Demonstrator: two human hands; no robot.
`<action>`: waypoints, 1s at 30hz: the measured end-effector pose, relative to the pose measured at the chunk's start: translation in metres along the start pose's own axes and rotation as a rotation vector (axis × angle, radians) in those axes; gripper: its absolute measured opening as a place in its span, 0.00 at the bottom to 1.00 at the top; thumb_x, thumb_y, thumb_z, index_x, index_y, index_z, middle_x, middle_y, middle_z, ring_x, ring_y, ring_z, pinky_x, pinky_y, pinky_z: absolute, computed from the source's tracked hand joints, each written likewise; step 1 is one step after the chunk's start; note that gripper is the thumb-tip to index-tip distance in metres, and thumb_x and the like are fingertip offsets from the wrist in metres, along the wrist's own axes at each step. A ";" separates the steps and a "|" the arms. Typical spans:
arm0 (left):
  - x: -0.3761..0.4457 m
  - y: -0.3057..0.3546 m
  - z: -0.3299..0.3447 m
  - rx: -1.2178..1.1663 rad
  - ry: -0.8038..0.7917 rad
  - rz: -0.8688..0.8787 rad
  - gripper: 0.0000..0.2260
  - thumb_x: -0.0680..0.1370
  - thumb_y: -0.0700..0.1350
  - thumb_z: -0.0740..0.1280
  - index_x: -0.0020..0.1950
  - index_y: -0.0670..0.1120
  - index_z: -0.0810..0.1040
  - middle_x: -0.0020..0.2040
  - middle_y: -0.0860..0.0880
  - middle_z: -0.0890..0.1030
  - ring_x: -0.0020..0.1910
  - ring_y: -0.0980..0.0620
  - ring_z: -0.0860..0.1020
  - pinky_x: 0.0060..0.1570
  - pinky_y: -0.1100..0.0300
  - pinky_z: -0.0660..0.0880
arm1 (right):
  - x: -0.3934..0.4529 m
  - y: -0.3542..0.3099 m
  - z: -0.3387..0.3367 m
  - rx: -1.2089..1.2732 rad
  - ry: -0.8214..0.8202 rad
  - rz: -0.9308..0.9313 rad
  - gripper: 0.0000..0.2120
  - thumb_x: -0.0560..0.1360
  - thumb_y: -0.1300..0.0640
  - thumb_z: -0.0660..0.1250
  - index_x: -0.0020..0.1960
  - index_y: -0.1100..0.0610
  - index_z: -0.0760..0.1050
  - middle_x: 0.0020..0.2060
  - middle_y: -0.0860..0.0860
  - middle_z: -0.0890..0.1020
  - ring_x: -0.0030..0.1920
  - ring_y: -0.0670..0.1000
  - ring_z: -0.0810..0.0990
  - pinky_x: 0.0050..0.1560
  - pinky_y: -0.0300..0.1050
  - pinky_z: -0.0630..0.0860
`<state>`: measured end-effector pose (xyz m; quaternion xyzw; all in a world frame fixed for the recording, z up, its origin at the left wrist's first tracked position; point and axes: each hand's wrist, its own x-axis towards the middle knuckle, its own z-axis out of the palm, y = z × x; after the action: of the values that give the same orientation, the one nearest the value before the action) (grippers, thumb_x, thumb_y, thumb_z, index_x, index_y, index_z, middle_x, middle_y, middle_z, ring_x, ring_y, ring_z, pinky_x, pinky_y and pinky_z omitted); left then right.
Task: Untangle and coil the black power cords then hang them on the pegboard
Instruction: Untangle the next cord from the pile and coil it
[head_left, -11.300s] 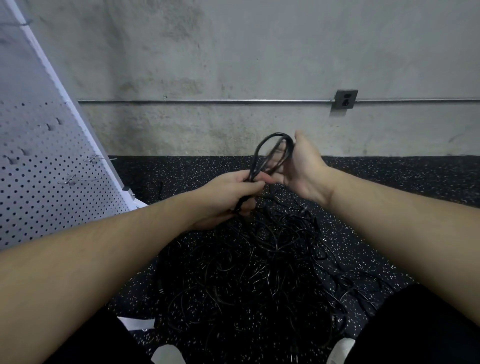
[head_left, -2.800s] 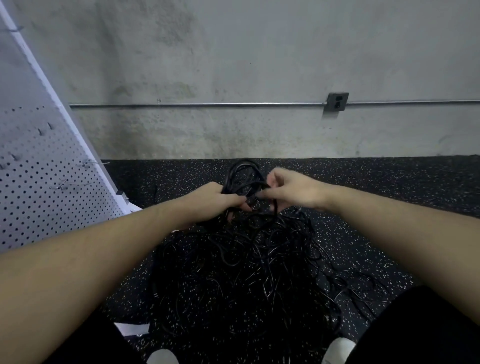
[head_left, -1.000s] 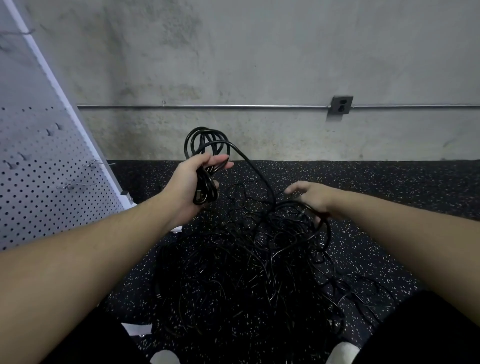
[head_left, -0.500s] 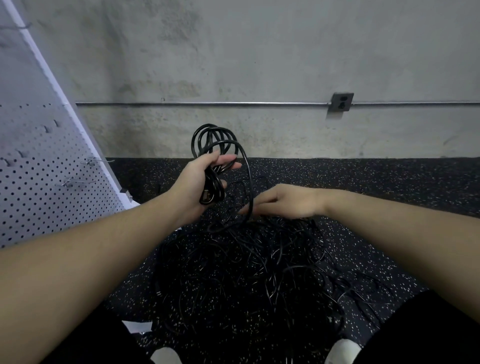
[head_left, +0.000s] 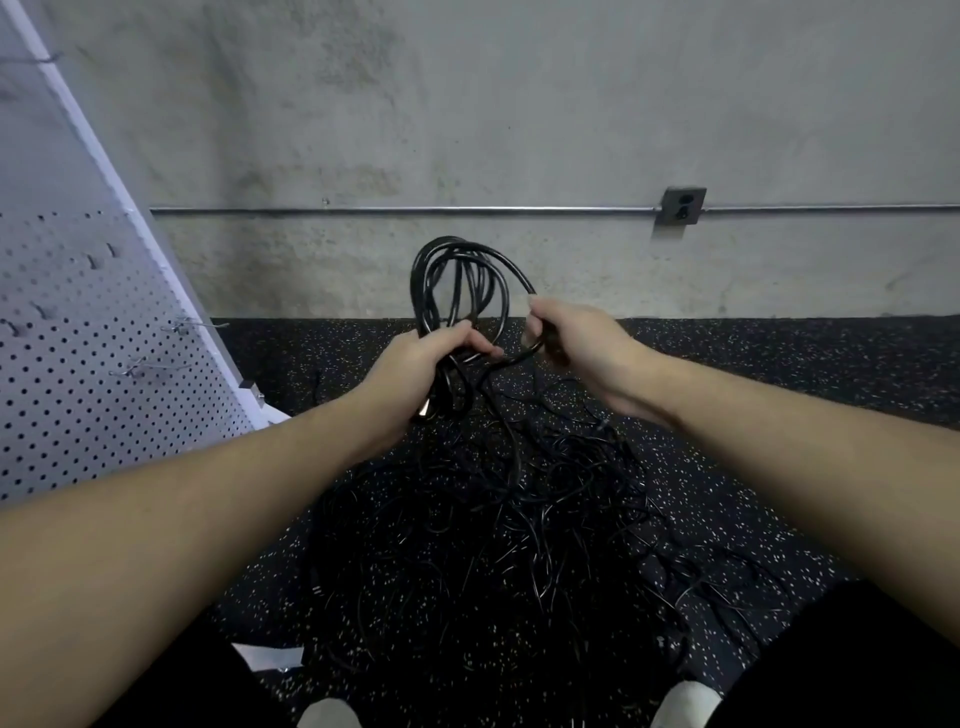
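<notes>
Left hand (head_left: 415, 364) fisted round the gathered bottom of a black coil (head_left: 457, 291), several smooth glossy loops standing upright above the knuckles, oval in outline, seen against the rough, stained concrete wall (head_left: 519, 130). A plug end (head_left: 423, 410) hangs out below that fist. Right hand (head_left: 582, 348) just right of the coil, fingers curled shut on the outermost strand where it arcs over from the coil's top. From the coil a cord drops into the tangled heap of black cords (head_left: 493, 530), thin, shiny, criss-crossed, spread on the black rubber floor (head_left: 779, 374) flecked with pale specks, directly beneath the coil and toward the person. Left of the coil, white perforated pegboard (head_left: 78, 364), slanting in view, with thin metal hooks (head_left: 150, 366) sticking out, none carrying a cord. Bare floor lies open right of the heap up to the wall's base. A metal conduit (head_left: 389, 210) runs level along the wall above the coil to a grey outlet box (head_left: 683, 205).
</notes>
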<state>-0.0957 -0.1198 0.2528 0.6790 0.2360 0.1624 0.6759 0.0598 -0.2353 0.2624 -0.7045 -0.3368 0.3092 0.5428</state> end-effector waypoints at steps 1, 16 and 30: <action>-0.001 0.003 0.004 0.012 -0.008 0.005 0.19 0.85 0.52 0.60 0.40 0.53 0.87 0.56 0.40 0.85 0.42 0.48 0.80 0.43 0.54 0.76 | 0.000 -0.001 0.001 0.068 -0.004 0.021 0.24 0.86 0.49 0.54 0.32 0.50 0.69 0.29 0.47 0.75 0.32 0.48 0.68 0.40 0.46 0.65; -0.003 0.001 0.024 0.138 -0.137 -0.059 0.13 0.83 0.48 0.66 0.39 0.47 0.81 0.36 0.50 0.80 0.29 0.54 0.74 0.31 0.60 0.71 | -0.010 -0.007 0.020 0.192 0.090 0.076 0.23 0.77 0.44 0.69 0.61 0.60 0.68 0.29 0.54 0.80 0.24 0.51 0.75 0.29 0.41 0.72; 0.004 0.010 0.004 -0.239 -0.278 -0.170 0.12 0.79 0.51 0.62 0.58 0.46 0.73 0.54 0.46 0.85 0.48 0.46 0.85 0.41 0.58 0.79 | -0.012 -0.037 0.011 0.775 -0.006 0.101 0.16 0.83 0.53 0.63 0.37 0.53 0.66 0.23 0.46 0.68 0.23 0.46 0.71 0.38 0.43 0.74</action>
<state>-0.0896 -0.1208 0.2626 0.5875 0.1757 0.0362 0.7891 0.0387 -0.2318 0.2968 -0.4618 -0.1615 0.4422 0.7517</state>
